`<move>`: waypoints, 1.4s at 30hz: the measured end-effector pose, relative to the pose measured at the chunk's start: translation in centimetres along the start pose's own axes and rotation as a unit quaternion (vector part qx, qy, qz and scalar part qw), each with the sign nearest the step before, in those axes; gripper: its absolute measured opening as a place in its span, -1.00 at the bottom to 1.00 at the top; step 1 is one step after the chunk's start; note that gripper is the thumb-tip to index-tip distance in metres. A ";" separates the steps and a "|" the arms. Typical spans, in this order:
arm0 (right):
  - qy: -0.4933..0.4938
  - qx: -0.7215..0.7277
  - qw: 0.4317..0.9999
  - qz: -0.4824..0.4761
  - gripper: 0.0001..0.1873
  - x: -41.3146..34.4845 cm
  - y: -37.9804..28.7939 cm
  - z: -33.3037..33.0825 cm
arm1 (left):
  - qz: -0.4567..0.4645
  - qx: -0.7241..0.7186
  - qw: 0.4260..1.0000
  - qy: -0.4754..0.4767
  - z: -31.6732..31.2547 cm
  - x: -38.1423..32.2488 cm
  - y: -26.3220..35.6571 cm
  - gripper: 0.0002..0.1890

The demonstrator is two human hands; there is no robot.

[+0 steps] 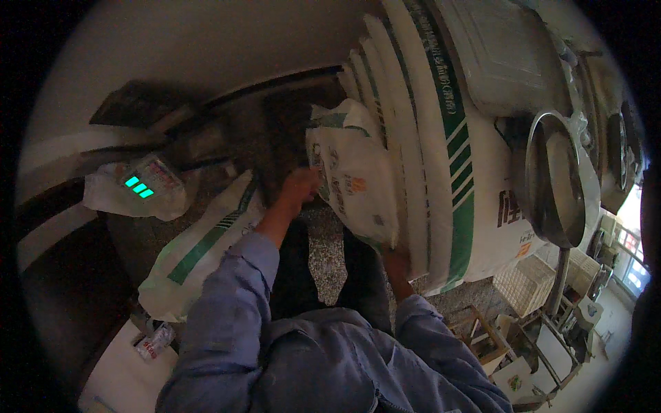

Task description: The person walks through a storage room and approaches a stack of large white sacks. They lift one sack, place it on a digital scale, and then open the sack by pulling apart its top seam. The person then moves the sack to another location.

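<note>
A white woven sack (pixel 356 180) with green bands and printing leans against a tall stack of similar full sacks (pixel 480 206). My left hand (pixel 300 187) is at its left edge with the fingers curled; blur hides whether they grip it. Low on the sack's near right side, my right hand (pixel 396 266) holds its edge, the fingers partly hidden by the sack. To the left of my left arm lies another white sack (pixel 206 248) with a green stripe.
A weighing scale (pixel 150 180) with a lit green display, partly wrapped in plastic, is at the left. A metal basin (pixel 552 180) and a plastic bin (pixel 511 57) rest by the stacked sacks. White crates (pixel 526 284) and a wooden frame (pixel 480 335) stand at the lower right.
</note>
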State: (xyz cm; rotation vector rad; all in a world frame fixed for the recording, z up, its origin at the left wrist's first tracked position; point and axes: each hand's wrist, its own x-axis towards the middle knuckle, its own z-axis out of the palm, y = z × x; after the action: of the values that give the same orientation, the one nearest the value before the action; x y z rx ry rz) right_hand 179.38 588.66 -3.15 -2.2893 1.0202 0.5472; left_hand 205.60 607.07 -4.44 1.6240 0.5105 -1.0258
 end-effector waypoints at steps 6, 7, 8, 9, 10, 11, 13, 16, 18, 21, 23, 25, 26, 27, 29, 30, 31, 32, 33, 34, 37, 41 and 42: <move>-0.005 -0.070 0.995 0.071 -0.51 -1.6 0.3 -0.4 | 0.091 0.376 0.922 -0.031 -5.4 -1.6 -11.6 -0.70; 0.042 -0.055 0.998 0.004 -0.52 -2.0 0.2 -0.8 | -0.012 0.169 0.985 -0.020 -6.2 -2.8 -13.1 -0.71; 0.070 -0.053 0.995 -0.040 -0.52 -2.6 -0.3 -1.1 | -0.016 0.088 0.996 -0.028 -6.6 -3.5 -13.9 -0.75; 0.085 -0.056 0.992 -0.074 -0.53 -3.1 -0.9 -1.7 | -0.019 0.003 0.999 -0.031 -6.5 -4.0 -14.2 -0.76; 0.131 -0.043 0.985 -0.109 -0.54 -3.7 -1.6 -2.5 | -0.011 0.045 0.999 -0.027 -6.4 -4.6 -14.4 -0.76; 0.165 -0.035 0.977 -0.133 -0.56 -4.2 -2.6 -3.4 | -0.002 0.086 0.996 -0.018 -6.3 -5.3 -14.3 -0.77; 0.166 0.014 0.973 -0.161 -0.60 -5.4 -4.6 -5.7 | 0.022 0.199 0.980 -0.011 -6.2 -6.2 -13.2 -0.77; 0.097 0.085 0.978 -0.162 -0.71 -6.7 -6.9 -9.4 | 0.102 0.367 0.925 0.005 -6.6 -7.1 -11.0 -0.72; 0.092 0.063 0.980 -0.162 -0.78 -7.6 -7.7 -11.1 | 0.189 0.412 0.890 0.043 -7.2 -8.1 -9.7 -0.63; 0.138 -0.088 0.972 -0.168 -0.90 -8.5 -7.3 -12.8 | 0.246 0.393 0.885 0.043 -7.7 -9.2 -7.8 -0.60; 0.225 -0.033 0.934 -0.276 -0.86 -8.5 -6.0 -14.1 | 0.197 0.265 0.944 0.020 -7.6 -9.6 -6.7 -0.58; 0.173 -0.036 0.966 -0.191 -0.84 -8.0 -5.0 -14.9 | 0.125 0.207 0.970 0.020 -7.4 -9.8 -6.0 -0.57; 0.166 -0.042 0.970 -0.171 -0.82 -7.7 -4.7 -15.2 | 0.094 0.211 0.973 0.023 -7.5 -10.0 -6.0 -0.56; 0.181 -0.044 0.967 -0.175 -0.80 -7.4 -4.5 -15.5 | 0.064 0.213 0.975 0.025 -7.4 -10.0 -6.1 -0.55; 0.177 -0.018 0.972 -0.156 -0.78 -7.0 -5.0 -15.5 | 0.101 0.225 0.969 0.006 -7.5 -9.8 -6.7 -0.54; 0.155 0.009 0.979 -0.133 -0.78 -7.0 -5.5 -15.5 | 0.095 0.240 0.966 -0.002 -7.6 -9.8 -7.2 -0.53; 0.120 0.026 0.989 -0.085 -0.78 -6.9 -6.2 -15.4 | 0.115 0.244 0.963 -0.012 -7.7 -9.7 -7.6 -0.54; 0.123 0.057 0.985 -0.107 -0.78 -6.8 -7.0 -15.1 | 0.110 0.257 0.960 -0.020 -7.7 -9.6 -8.0 -0.55; 0.115 0.078 0.985 -0.107 -0.79 -6.5 -8.0 -14.9 | 0.095 0.272 0.957 -0.038 -7.6 -9.6 -8.3 -0.55; 0.115 0.103 0.980 -0.124 -0.78 -5.9 -9.3 -14.4 | 0.100 0.294 0.950 -0.034 -7.5 -9.6 -8.4 -0.56; 0.162 0.093 0.970 -0.154 -0.64 -2.5 -13.5 -12.8 | 0.091 0.309 0.946 -0.042 -6.8 -10.5 -7.9 -0.59; 0.189 0.026 0.960 -0.207 -0.43 4.2 -18.2 -10.5 | 0.070 0.282 0.957 -0.012 -6.5 -13.4 -7.6 -0.58; 0.219 0.002 0.946 -0.237 -0.43 6.2 -19.2 -9.8 | 0.055 0.304 0.951 -0.004 -6.7 -13.7 -7.6 -0.58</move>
State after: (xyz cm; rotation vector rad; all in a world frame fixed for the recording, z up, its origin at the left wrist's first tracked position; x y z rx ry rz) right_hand 199.32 589.55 7.10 -2.5903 0.6057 -0.1708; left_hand 194.89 618.15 2.82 2.1590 0.0881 -1.1733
